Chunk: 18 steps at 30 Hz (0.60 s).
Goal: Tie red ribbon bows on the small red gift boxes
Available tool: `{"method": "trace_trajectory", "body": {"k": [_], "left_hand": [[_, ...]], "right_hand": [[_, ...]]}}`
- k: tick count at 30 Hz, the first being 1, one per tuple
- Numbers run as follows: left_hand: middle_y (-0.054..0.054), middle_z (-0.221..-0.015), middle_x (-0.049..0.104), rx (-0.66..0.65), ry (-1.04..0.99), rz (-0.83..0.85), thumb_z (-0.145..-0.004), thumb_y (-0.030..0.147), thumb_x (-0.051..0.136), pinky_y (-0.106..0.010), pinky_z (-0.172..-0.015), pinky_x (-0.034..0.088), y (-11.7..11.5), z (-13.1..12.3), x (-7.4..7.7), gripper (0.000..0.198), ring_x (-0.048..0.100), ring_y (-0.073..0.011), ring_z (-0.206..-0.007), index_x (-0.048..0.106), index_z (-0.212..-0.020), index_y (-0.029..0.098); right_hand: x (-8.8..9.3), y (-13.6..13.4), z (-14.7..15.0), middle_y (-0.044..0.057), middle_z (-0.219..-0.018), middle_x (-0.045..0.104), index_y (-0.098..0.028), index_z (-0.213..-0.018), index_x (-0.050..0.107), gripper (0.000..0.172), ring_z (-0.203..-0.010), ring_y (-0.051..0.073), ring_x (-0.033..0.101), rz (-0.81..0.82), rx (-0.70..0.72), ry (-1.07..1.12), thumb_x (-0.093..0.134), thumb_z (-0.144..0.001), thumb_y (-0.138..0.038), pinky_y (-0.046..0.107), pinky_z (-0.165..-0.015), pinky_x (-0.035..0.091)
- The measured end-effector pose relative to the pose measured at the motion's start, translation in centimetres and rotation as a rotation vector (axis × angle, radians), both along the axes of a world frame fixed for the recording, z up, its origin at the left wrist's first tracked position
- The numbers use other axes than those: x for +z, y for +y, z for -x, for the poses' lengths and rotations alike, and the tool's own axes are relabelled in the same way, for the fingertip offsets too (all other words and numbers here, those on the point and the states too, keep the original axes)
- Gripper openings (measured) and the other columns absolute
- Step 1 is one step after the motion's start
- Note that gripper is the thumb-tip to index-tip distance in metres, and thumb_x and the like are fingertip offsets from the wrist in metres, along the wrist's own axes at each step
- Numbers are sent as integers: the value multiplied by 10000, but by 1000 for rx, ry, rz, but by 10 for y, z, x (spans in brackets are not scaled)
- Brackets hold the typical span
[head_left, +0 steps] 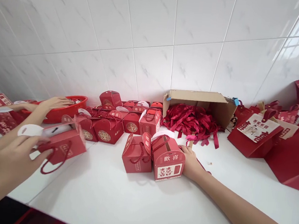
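Note:
My left hand (18, 159) grips a red gift box (67, 146) by its near left edge. That box is lifted and tilted, its top flaps spread apart and a twisted red cord handle hanging down. My right hand (190, 162) is closed against the right side of another red gift box (168, 156) standing upright on the table, its fingertips partly hidden behind it. This box has gold lettering and a white label on its front. A similar red box (137, 157) with a cord handle stands against its left side.
Several red gift boxes (108, 131) stand along the wall. A cardboard box (199, 96) lies on its side, spilling dark red ribbons (193, 122). Red bags (256, 137) crowd the right. At left, another person's hand (56, 103) reaches over a red basin (58, 115).

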<state>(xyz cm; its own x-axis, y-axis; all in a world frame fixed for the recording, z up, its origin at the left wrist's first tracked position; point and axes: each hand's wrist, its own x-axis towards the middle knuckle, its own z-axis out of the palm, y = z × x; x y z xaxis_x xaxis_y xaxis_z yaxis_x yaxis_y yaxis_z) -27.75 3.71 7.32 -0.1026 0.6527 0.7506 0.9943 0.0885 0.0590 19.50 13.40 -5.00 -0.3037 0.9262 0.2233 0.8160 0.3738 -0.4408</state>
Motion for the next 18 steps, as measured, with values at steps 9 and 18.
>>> {"method": "trace_trajectory", "body": {"k": [9, 18], "left_hand": [[-14, -1465, 395, -359, -102, 167, -777, 499, 587, -559, -1019, 457, -54, -123, -9, 599, 408, -327, -1346, 405, -1343, 429], [-124, -1447, 459, -410, -1247, 366, -738, 460, 702, -492, -1031, 460, -8, -142, -40, 866, 507, -326, -1280, 231, -1448, 305]], "right_hand": [[-10, 4, 0, 153, -1223, 563, -184, -1146, 645, 391, -1173, 353, 446, -47, -5, 177, 605, -761, -234, 510, -983, 365], [7, 1, -1, 120, -1274, 527, -200, -908, 616, 229, -1200, 267, 485, -119, -62, 642, 425, -833, -302, 435, -1001, 405]]}}
